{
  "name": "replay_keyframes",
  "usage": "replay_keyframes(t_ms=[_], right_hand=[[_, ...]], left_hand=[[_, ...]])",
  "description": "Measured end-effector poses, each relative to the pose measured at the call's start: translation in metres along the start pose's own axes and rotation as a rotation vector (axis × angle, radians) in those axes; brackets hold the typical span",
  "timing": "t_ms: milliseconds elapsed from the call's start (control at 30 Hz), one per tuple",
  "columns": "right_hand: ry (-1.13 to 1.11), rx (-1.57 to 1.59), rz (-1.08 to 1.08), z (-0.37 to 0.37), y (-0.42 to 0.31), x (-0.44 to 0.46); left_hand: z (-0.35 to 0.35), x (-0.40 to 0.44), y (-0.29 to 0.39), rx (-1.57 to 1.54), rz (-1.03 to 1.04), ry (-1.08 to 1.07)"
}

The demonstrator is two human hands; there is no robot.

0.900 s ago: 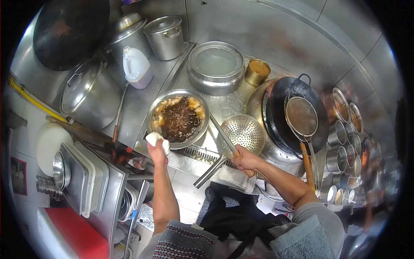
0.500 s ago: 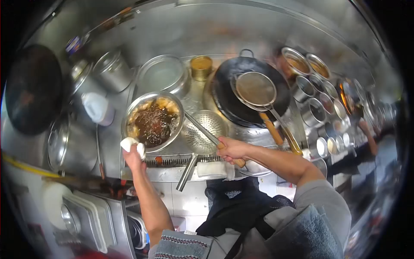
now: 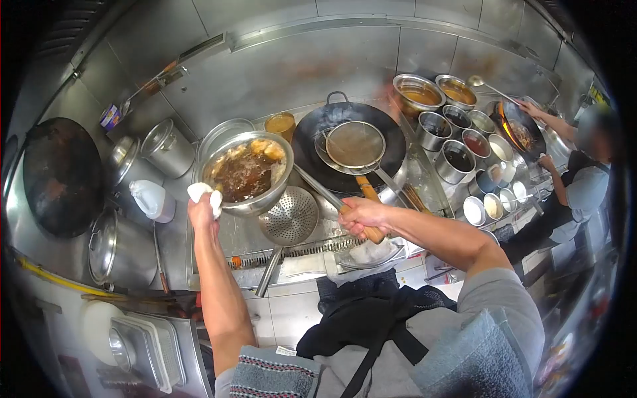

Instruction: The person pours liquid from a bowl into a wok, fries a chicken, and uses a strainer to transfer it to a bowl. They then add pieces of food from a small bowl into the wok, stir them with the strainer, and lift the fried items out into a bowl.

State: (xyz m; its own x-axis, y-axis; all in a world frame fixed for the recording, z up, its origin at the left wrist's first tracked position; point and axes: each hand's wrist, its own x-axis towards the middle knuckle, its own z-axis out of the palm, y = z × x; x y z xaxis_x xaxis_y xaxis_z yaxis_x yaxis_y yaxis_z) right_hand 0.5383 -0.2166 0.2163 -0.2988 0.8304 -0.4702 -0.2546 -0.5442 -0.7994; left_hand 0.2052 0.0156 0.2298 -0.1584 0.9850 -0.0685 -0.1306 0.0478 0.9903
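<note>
My left hand (image 3: pixel 202 213) is closed round a folded white cloth (image 3: pixel 211 196) pressed to the near left rim of a metal bowl (image 3: pixel 255 206). Dark brown, foamy liquid with paler pieces fills the bowl. My right hand (image 3: pixel 365 218) grips the wooden handle (image 3: pixel 373 235) of a long utensil; its metal shaft (image 3: pixel 317 187) runs up to the bowl's right side, and its head is hidden. Below the bowl lies a perforated strainer ladle (image 3: pixel 290 217). A round pan (image 3: pixel 224 132) is partly covered behind the bowl.
A black wok (image 3: pixel 312 132) holds a fine mesh skimmer (image 3: pixel 355 144). A tin of brown liquid (image 3: pixel 279 124) stands left of it. Several sauce pots (image 3: pixel 455 161) are at right, where a co-worker (image 3: pixel 584 179) handles another wok (image 3: pixel 523 127). Lidded pots and a plastic jug (image 3: pixel 152 200) stand left.
The view has swung, bringing the co-worker into sight. The bowl, with both hands following, has shifted up and right, covering more of the pan behind it and nearing the wok.
</note>
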Motion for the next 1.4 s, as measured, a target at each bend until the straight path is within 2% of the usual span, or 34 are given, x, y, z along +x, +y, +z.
replay_keyframes(t_ms=[67,200,633,900,1000,1067,1167,1300,1400], right_hand=[[-0.006,0.033,-0.018,-0.008,0.000,-0.012],[-0.035,0.143,0.007,-0.033,0.006,-0.026],[-0.060,0.271,-0.004,-0.073,0.012,-0.056],[-0.160,0.350,0.026,-0.083,0.015,-0.055],[-0.120,0.336,0.006,-0.081,0.013,-0.057],[-0.144,0.385,0.041,-0.084,0.013,-0.056],[-0.130,0.390,0.047,-0.081,0.008,-0.060],[-0.164,0.402,0.055,-0.086,0.011,-0.053],[-0.202,0.377,0.038,-0.084,0.010,-0.053]], left_hand=[[0.017,-0.003,0.013,0.143,-0.041,-0.010],[0.055,-0.005,0.015,0.138,0.031,-0.010],[0.129,-0.023,0.040,0.399,-0.023,-0.040],[0.141,-0.011,0.043,0.341,0.011,-0.075],[0.147,-0.013,0.048,0.395,-0.007,-0.019],[0.147,-0.012,0.053,0.400,-0.038,-0.084],[0.149,-0.014,0.055,0.464,-0.026,-0.029],[0.143,-0.010,0.059,0.401,-0.016,-0.081],[0.143,-0.010,0.060,0.462,-0.008,-0.087]])
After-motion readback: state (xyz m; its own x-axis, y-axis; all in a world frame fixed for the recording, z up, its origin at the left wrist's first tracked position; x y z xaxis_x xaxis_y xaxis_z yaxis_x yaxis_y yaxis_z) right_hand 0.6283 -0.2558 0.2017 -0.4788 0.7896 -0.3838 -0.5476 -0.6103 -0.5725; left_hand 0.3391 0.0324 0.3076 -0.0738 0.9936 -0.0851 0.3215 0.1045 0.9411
